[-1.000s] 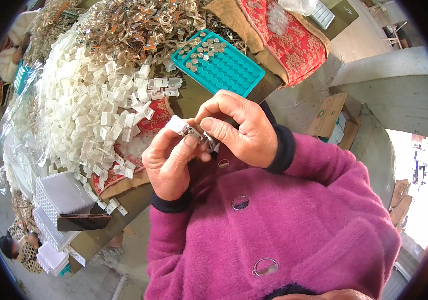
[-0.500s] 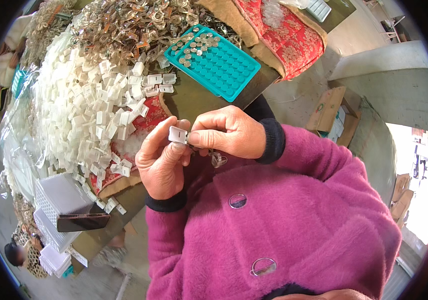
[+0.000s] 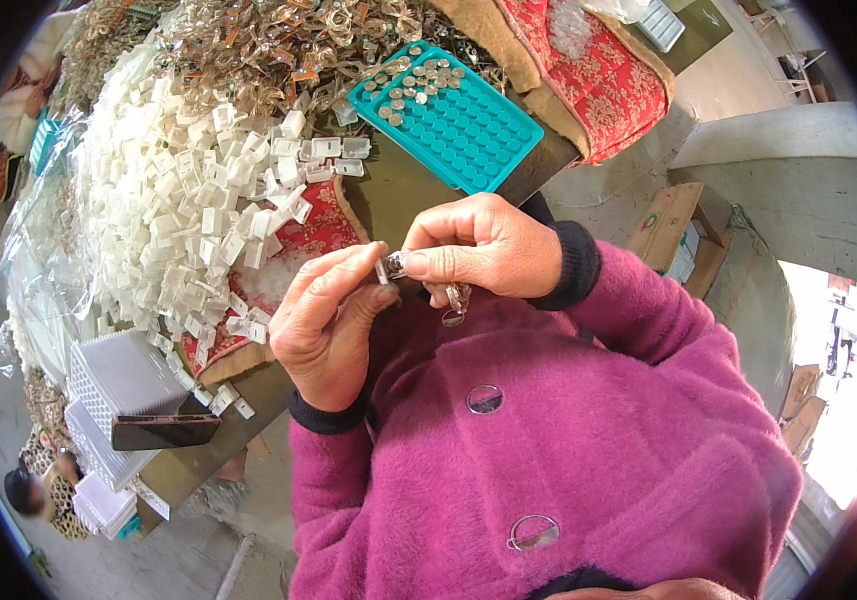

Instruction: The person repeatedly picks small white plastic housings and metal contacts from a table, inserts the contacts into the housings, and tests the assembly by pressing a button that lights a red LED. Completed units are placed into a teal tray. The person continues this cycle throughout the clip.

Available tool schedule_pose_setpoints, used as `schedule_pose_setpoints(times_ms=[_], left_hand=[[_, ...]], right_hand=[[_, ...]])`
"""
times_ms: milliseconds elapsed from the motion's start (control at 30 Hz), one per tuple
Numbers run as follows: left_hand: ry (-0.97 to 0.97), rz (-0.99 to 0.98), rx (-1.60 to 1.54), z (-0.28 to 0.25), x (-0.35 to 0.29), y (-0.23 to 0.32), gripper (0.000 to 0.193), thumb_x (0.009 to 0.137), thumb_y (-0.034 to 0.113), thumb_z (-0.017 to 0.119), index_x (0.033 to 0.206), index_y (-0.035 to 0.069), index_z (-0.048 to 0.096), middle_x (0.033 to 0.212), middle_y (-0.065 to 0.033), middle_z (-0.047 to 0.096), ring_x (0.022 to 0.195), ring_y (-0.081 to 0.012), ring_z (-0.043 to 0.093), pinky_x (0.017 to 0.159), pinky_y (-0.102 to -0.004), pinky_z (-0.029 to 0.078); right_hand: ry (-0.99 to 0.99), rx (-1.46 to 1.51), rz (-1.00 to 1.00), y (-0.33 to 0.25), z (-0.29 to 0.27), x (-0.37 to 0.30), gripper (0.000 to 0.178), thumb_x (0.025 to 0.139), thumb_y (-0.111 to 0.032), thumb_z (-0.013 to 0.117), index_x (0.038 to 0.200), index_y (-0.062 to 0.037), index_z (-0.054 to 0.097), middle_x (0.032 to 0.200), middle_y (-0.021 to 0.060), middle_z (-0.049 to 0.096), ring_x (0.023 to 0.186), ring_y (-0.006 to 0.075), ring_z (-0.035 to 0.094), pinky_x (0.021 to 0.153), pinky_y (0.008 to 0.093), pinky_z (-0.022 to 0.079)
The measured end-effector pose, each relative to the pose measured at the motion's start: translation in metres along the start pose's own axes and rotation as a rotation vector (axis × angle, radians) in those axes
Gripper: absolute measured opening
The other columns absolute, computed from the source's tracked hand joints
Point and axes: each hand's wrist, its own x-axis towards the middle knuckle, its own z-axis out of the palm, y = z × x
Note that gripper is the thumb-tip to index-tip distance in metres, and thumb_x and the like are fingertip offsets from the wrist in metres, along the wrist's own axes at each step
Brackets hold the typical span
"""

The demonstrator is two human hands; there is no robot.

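The left hand (image 3: 327,325) pinches one side of a small piece (image 3: 390,266) between thumb and fingertips; the right hand (image 3: 494,250) grips its other side, thumb on top. The piece sits between the two hands, at the fingertips, in front of the chest of a purple coat (image 3: 589,430). A shiny clear bit (image 3: 458,297) hangs just below the right fingers; its form is too small to tell. Beyond the hands, on the table (image 3: 394,195), a teal tray (image 3: 494,150) bears round discs (image 3: 429,76) at its far end. To the left, white cases (image 3: 164,200) are heaped near a red cloth (image 3: 324,217), behind them a glossy brownish tangle (image 3: 269,60). Nearer, a phone (image 3: 165,432) leans by clear trays (image 3: 129,375).
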Motion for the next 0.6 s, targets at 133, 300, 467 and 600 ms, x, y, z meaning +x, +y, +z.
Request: schedule_pose_setpoints(times_ms=[133,300,467,600], left_hand=[[-0.01,-0.023,0.031,0.003,-0.002,0.0,0.035,0.076,-0.006,0.085,0.11,0.001,0.079,0.104,-0.0125,0.075,0.092,-0.0195,0.072,0.081,-0.0299,0.057],[-0.02,0.028,0.189,0.003,-0.015,0.0,0.032,0.075,-0.002,0.087,0.106,0.0,0.079,0.101,-0.0135,0.076,0.09,-0.0224,0.073,0.08,-0.0307,0.058],[0.02,0.076,0.006,0.006,-0.04,-0.004,0.039,0.077,-0.005,0.084,0.115,-0.001,0.075,0.111,-0.0167,0.073,0.096,-0.0237,0.071,0.082,-0.0319,0.059],[0.128,-0.038,0.074,-0.013,-0.048,-0.007,0.038,0.081,-0.009,0.079,0.118,0.0,0.075,0.114,-0.0162,0.071,0.098,-0.0215,0.069,0.079,-0.0295,0.059]], right_hand=[[0.02,-0.088,-0.042,0.001,0.001,-0.002,0.018,0.104,-0.019,0.065,0.1,-0.0014,0.067,0.079,0.0007,0.067,0.069,0.0061,0.061,0.063,0.024,0.051],[0.002,-0.184,-0.08,0.005,0.014,-0.007,0.016,0.104,-0.015,0.063,0.095,-0.0026,0.064,0.075,-0.0006,0.062,0.071,0.0054,0.06,0.062,0.0251,0.05],[-0.098,-0.036,-0.006,0.015,0.025,-0.005,0.016,0.105,-0.015,0.061,0.095,-0.0029,0.064,0.075,0.0023,0.064,0.065,0.0088,0.063,0.058,0.0261,0.05],[0.092,-0.369,-0.358,0.025,0.032,0.017,0.011,0.101,-0.013,0.066,0.1,-0.0021,0.066,0.08,0.0083,0.068,0.07,0.018,0.067,0.063,0.031,0.053]])
